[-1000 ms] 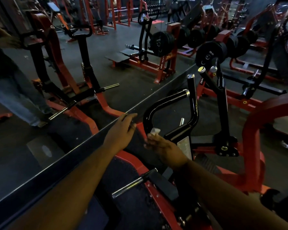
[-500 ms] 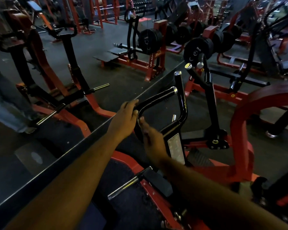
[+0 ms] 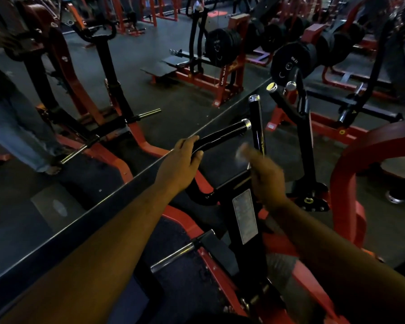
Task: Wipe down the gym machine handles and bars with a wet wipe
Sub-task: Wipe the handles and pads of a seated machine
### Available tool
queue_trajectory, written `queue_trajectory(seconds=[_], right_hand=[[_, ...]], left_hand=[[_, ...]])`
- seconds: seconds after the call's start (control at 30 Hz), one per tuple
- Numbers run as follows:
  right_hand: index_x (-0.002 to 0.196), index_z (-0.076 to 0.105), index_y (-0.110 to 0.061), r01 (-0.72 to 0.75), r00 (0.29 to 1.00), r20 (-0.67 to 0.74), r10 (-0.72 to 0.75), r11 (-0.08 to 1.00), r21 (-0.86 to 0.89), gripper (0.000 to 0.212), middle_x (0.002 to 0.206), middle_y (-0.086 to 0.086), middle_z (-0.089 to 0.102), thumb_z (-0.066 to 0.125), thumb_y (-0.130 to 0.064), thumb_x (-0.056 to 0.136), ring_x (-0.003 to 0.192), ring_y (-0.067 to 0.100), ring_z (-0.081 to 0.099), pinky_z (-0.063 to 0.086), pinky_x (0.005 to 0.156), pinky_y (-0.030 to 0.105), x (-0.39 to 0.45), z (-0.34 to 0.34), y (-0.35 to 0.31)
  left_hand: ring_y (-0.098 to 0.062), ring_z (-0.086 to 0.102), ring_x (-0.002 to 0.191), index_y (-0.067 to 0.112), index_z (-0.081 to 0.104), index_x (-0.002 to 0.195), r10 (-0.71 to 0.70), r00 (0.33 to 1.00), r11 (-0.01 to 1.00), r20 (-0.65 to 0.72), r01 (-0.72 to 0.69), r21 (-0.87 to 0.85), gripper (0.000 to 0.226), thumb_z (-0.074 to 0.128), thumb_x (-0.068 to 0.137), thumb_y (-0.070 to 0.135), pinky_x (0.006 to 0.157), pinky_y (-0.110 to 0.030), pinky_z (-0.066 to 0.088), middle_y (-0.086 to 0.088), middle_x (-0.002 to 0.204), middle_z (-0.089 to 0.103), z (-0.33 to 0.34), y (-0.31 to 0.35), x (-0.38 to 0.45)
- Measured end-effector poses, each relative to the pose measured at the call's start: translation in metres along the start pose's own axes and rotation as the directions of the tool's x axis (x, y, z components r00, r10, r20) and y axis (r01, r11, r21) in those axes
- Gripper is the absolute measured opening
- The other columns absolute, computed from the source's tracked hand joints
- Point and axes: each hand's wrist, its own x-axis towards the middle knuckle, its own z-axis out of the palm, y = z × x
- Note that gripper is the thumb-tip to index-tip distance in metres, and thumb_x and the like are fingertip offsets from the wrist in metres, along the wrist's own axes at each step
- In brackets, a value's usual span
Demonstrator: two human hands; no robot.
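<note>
Head view: left hand (image 3: 181, 163) fingers gripped the curved black steel handle (image 3: 220, 137), probably steadying it; beside it, right hand (image 3: 263, 175) pinched a blurred white wet wipe (image 3: 240, 155).

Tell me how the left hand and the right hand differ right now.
The left hand is sharp in view and grips the bend of the black handle bar; the right hand is motion-blurred and touches no bar that I can see. The left hand carries no wipe; the right hand pinches a pale wet wipe. Both reach forward on bare arms.
</note>
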Motion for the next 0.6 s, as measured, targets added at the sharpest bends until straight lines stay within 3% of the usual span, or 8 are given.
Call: queue_trajectory(seconds=[0.07, 0.13, 0.23, 0.33, 0.43, 0.5, 0.6], right_hand=[[0.136, 0.061, -0.013, -0.176, 0.969, -0.177, 0.174, 0.984, 0.001, 0.048, 0.144, 0.007, 0.059, 0.051, 0.007, 0.094, 0.135, 0.013, 0.053, 0.042, 0.114, 0.03, 0.05, -0.006, 0.002], [0.135, 0.063, -0.015, -0.275, 0.954, -0.136, 0.265, 0.96, -0.058, 0.043, 0.148, 0.004, 0.055, 0.048, 0.002, 0.099, 0.142, 0.013, 0.044, 0.036, 0.12, 0.033, 0.087, 0.0, 0.011], [0.13, 0.066, -0.017, -0.276, 0.961, -0.01, 0.277, 0.952, -0.135, 0.042, 0.146, 0.004, 0.057, 0.045, 0.003, 0.099, 0.144, 0.015, 0.042, 0.034, 0.12, 0.037, 0.099, 0.031, 0.012], [0.128, 0.067, -0.011, -0.127, 0.989, 0.063, 0.137, 0.982, -0.14, 0.043, 0.142, 0.008, 0.06, 0.051, 0.009, 0.093, 0.141, 0.021, 0.045, 0.03, 0.117, 0.028, 0.086, 0.066, -0.023], [0.125, 0.069, -0.01, 0.12, 0.976, 0.185, -0.117, 0.993, -0.006, 0.04, 0.134, 0.007, 0.066, 0.063, 0.006, 0.089, 0.133, 0.021, 0.055, 0.039, 0.117, 0.036, 0.072, 0.072, -0.045], [0.123, 0.069, -0.011, 0.063, 0.991, 0.116, -0.071, 0.995, 0.075, 0.044, 0.132, 0.002, 0.066, 0.054, 0.011, 0.088, 0.127, 0.015, 0.059, 0.047, 0.11, 0.037, 0.082, 0.049, -0.033], [0.124, 0.068, -0.014, -0.16, 0.984, -0.085, 0.156, 0.986, -0.051, 0.045, 0.136, -0.004, 0.063, 0.048, 0.01, 0.093, 0.127, 0.01, 0.058, 0.045, 0.109, 0.027, 0.107, 0.012, 0.001]], left_hand=[[-0.027, 0.057, 0.125, 0.018, 0.041, 0.154, -0.02, 1.0, 1.0, -0.009, 0.02, -0.011, 0.048, 0.047, 0.108, 0.034, 0.095, -0.034, 0.046, -0.007, 0.149, 0.045, 0.003, 0.003, 0.0], [-0.027, 0.058, 0.124, 0.018, 0.041, 0.154, -0.037, 0.999, 0.999, -0.02, 0.036, -0.024, 0.048, 0.048, 0.108, 0.033, 0.098, -0.037, 0.048, -0.007, 0.147, 0.047, 0.004, 0.004, 0.0], [-0.026, 0.055, 0.129, 0.019, 0.041, 0.156, -0.039, 0.999, 0.999, -0.02, 0.039, -0.025, 0.051, 0.05, 0.108, 0.032, 0.102, -0.035, 0.045, -0.007, 0.148, 0.048, 0.002, 0.0, -0.004], [-0.025, 0.054, 0.13, 0.017, 0.039, 0.157, -0.028, 0.999, 1.0, -0.019, 0.028, -0.008, 0.055, 0.053, 0.106, 0.028, 0.102, -0.032, 0.043, -0.009, 0.149, 0.05, -0.001, -0.002, -0.009], [-0.025, 0.057, 0.129, 0.02, 0.035, 0.159, -0.011, 1.0, 1.0, -0.001, 0.011, -0.016, 0.056, 0.053, 0.106, 0.027, 0.102, -0.034, 0.047, -0.007, 0.153, 0.047, 0.0, -0.002, -0.013], [-0.027, 0.055, 0.131, 0.02, 0.03, 0.16, -0.029, 1.0, 0.999, 0.003, 0.029, 0.015, 0.057, 0.05, 0.108, 0.029, 0.104, -0.038, 0.047, -0.007, 0.157, 0.043, 0.002, -0.003, -0.014], [-0.031, 0.049, 0.137, 0.017, 0.026, 0.162, -0.055, 0.999, 0.997, -0.003, 0.055, 0.047, 0.058, 0.045, 0.109, 0.031, 0.107, -0.046, 0.047, -0.01, 0.16, 0.038, 0.006, -0.002, -0.014]])
